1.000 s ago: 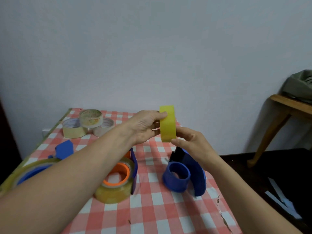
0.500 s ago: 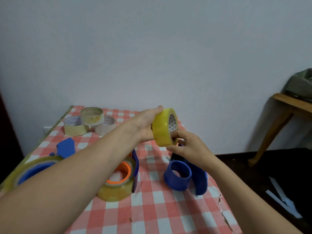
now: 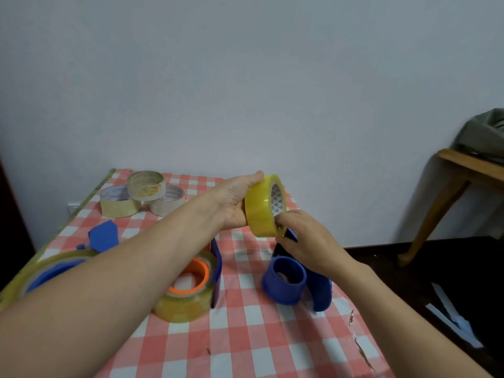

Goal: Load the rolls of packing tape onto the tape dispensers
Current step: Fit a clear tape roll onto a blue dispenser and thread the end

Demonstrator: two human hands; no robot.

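Note:
A yellow roll of packing tape is held in the air above the table, its open core turned to the right. My left hand grips its left side. My right hand pinches its lower right rim. Just below stands an empty blue tape dispenser with its round hub facing me. A second blue dispenser carries a clear roll on an orange core. A third dispenser with a clear roll lies at the left, partly hidden by my left arm.
Three spare tape rolls are stacked at the far left of the red-checked tablecloth. A wooden table with grey cloth stands at the right. White strips lie on the dark floor.
The yellow roll has turned from edge-on to showing its core on the right and has dropped slightly. My right hand has shifted onto the roll's lower rim.

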